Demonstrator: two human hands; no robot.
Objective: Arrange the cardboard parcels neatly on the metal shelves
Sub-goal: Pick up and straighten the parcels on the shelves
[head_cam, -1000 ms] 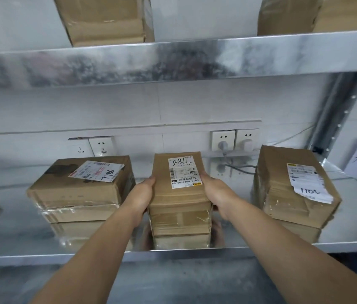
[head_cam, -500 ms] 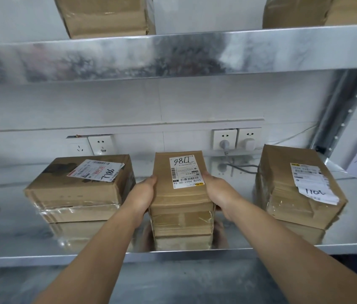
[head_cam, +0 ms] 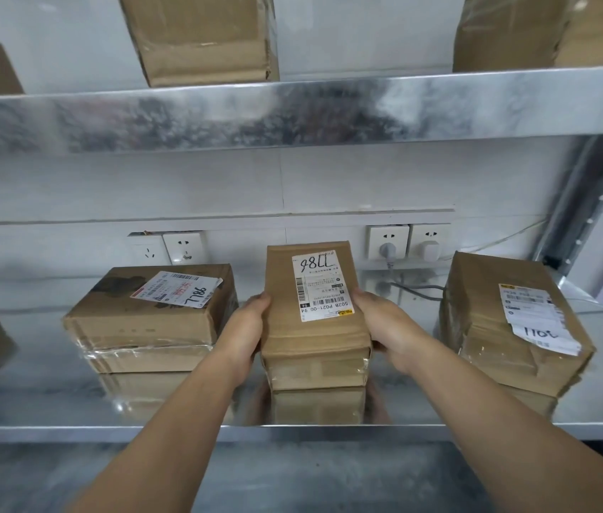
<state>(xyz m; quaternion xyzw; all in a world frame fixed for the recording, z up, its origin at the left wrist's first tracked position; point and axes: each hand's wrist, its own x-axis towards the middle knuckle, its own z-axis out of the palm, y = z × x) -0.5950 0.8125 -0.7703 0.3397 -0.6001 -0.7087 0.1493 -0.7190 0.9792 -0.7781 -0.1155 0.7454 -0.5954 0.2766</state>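
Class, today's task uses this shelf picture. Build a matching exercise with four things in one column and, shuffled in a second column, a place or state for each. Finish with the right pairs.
Column one
1. middle parcel
2. left parcel
3. right parcel
4. grey plug

Column two
A. sits in a wall socket
B. gripped at its sides by the left hand and the right hand
C. lies nearest the upright post
D. lies on the lower shelf, left of both hands, untouched

Pairs: 1-B, 2-D, 3-C, 4-A
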